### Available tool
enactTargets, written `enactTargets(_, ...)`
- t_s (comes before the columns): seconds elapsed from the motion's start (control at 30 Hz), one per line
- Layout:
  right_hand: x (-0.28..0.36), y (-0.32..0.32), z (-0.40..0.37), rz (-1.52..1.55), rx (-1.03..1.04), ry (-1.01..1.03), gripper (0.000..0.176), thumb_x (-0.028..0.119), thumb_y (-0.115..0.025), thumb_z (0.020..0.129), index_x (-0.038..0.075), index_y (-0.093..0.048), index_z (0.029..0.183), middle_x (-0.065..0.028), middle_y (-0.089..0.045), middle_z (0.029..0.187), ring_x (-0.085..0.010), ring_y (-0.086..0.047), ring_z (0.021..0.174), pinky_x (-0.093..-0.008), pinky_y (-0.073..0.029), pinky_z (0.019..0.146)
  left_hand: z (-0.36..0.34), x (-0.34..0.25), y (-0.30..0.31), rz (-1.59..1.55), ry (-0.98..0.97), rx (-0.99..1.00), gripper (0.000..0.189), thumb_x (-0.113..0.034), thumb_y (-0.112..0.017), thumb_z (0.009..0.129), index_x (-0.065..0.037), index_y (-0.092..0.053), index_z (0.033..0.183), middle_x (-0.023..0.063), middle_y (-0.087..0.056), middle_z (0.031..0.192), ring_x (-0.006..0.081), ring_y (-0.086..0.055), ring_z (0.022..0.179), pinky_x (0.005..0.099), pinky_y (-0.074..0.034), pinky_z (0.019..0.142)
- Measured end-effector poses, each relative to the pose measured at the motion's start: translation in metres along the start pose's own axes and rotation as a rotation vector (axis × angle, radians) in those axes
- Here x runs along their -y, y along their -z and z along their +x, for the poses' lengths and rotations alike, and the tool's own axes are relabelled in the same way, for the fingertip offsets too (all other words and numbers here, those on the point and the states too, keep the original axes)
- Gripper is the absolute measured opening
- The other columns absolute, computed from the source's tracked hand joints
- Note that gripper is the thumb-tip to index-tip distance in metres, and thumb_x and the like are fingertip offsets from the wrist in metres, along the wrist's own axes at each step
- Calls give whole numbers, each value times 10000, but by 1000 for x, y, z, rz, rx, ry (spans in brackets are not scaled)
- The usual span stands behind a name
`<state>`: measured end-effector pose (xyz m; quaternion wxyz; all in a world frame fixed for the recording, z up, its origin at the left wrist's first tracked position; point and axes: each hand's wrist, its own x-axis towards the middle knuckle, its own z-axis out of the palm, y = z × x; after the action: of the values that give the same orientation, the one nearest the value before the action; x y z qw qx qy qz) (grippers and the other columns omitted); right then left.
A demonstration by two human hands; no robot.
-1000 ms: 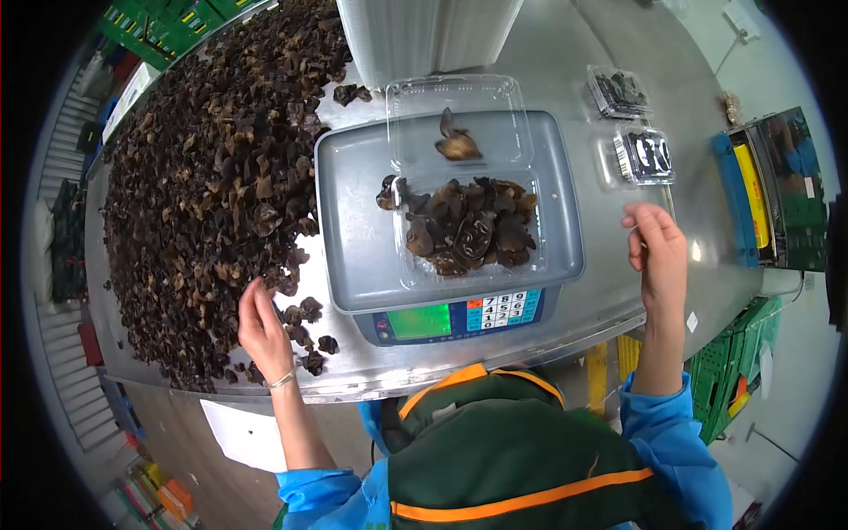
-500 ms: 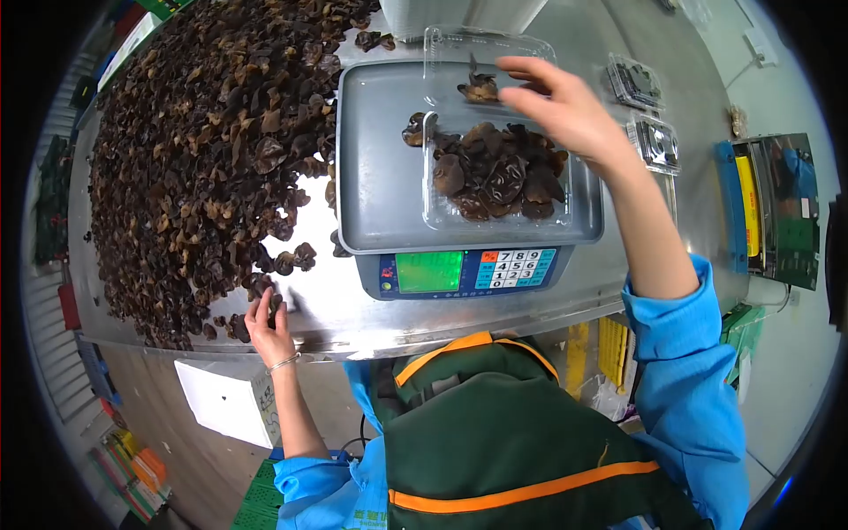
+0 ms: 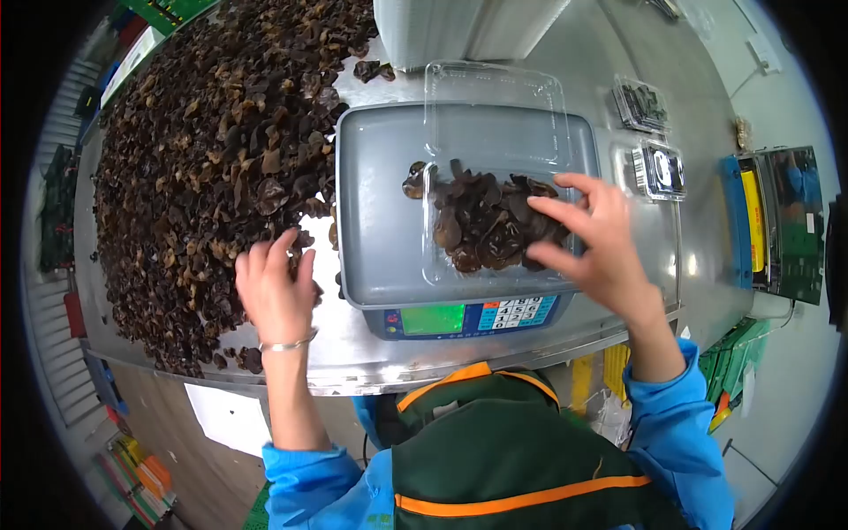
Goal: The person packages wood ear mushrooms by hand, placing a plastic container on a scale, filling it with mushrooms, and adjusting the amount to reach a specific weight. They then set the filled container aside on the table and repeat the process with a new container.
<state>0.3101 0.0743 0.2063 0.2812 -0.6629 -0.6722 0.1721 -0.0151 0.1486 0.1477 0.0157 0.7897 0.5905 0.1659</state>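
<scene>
A clear plastic clamshell box (image 3: pixel 541 85) lies unfolded on the grey tray (image 3: pixel 375 230) of a digital scale. Dark wood ear mushrooms (image 3: pixel 491 221) are heaped in its near half. My right hand (image 3: pixel 596 240) is at the heap's right side, thumb and fingers apart, fingertips touching or almost touching it. One loose wood ear (image 3: pixel 413 180) sits at the box's left edge. My left hand (image 3: pixel 276 287), wearing a bracelet, is over the near right border of a big wood ear pile (image 3: pixel 212 159). Its fingers are bent and apart; nothing shows in them.
Behind the tray stand stacked clear boxes (image 3: pixel 468 31). Two filled packs (image 3: pixel 658 170) lie on the steel table (image 3: pixel 636 256) to the right. The scale's green display (image 3: pixel 431 320) faces me, beside its keypad (image 3: pixel 508 314). A blue and yellow device (image 3: pixel 749 216) is at far right.
My right hand has come down from above the lid to the heap. The wood ear on the lid is gone from there. My left hand has moved up along the pile, and the view has shifted.
</scene>
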Motion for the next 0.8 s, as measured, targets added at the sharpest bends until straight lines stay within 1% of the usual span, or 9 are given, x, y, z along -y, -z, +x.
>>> enactTargets(0.03, -4, -4, -18, -210, 48, 29, 471, 244, -738, 700, 97, -583, 1120, -120, -498, 1179, -282, -468, 1011, -392, -368, 872, 19, -20, 0, -5, -105, -21, 358, -112, -721, 702, -84, -628, 1046, 81, -575, 818, 256, -522, 763, 359, -441, 679)
enactTargets(0.1, -15, -15, -30, -117, -31, -29, 513, 257, -742, 695, 107, -564, 1152, -123, -445, 1234, -309, -416, 1078, -415, -334, 906, 46, -52, -10, -379, -114, 134, 375, -117, -722, 697, -79, -621, 1056, 85, -559, 799, 254, -531, 741, 351, -445, 679)
enactTargets(0.23, -23, -34, -41, -220, -2, -1, 597, 289, -738, 698, 110, -509, 1220, -144, -388, 1288, -350, -321, 1190, -448, -268, 971, 70, -75, -44, -323, -434, 201, 286, -90, -716, 677, -56, -649, 953, 100, -583, 795, 255, -574, 771, 340, -462, 668)
enactTargets(0.37, -8, -34, -37, -57, -103, -134, 677, 343, -751, 677, 99, -478, 1246, -155, -386, 1279, -357, -264, 1218, -480, -216, 992, 72, -73, -20, -474, -231, 41, 125, -38, -697, 695, -30, -664, 815, 90, -613, 750, 201, -595, 708, 288, -466, 631)
enactTargets(0.57, -8, -32, -21, 41, -358, -94, 431, 159, -668, 757, 68, -540, 1159, -157, -421, 1249, -317, -357, 1166, -403, -274, 986, 52, -121, 5, -432, -622, 192, 326, -106, -752, 627, -70, -659, 937, 54, -560, 703, 224, -540, 675, 334, -450, 601)
enactTargets(0.63, -11, -22, -18, 79, -446, -111, 308, 91, -640, 778, 44, -576, 1075, -148, -497, 1157, -274, -427, 1113, -361, -327, 956, 43, -112, 12, -440, -582, 255, 384, -128, -749, 663, -71, -637, 1026, 41, -552, 716, 185, -542, 702, 311, -441, 619)
enactTargets(0.7, -31, -4, -26, 104, -587, -91, 194, 64, -618, 810, 28, -592, 998, -117, -559, 1052, -206, -504, 1008, -317, -384, 893, 24, -78, 18, -615, -77, 139, 400, -134, -708, 747, -69, -593, 1124, 19, -599, 813, 129, -552, 769, 259, -430, 654)
enactTargets(0.77, -47, 19, -38, 497, -644, -517, 157, 110, -603, 849, 22, -585, 978, -84, -575, 972, -157, -530, 907, -302, -417, 825, 8, -19, 21, -599, 241, 128, 486, -305, -601, 856, -76, -481, 1267, 93, -600, 1039, 162, -522, 997, 293, -409, 809)
enactTargets(0.8, -65, 33, -45, 491, -641, -513, 157, 110, -603, 849, 22, -585, 978, -84, -575, 972, -157, -530, 907, -302, -417, 825, 9, -6, 29, -301, 72, -47, 526, -378, -518, 883, -78, -432, 1307, 143, -532, 1154, 213, -461, 1093, 344, -356, 893)
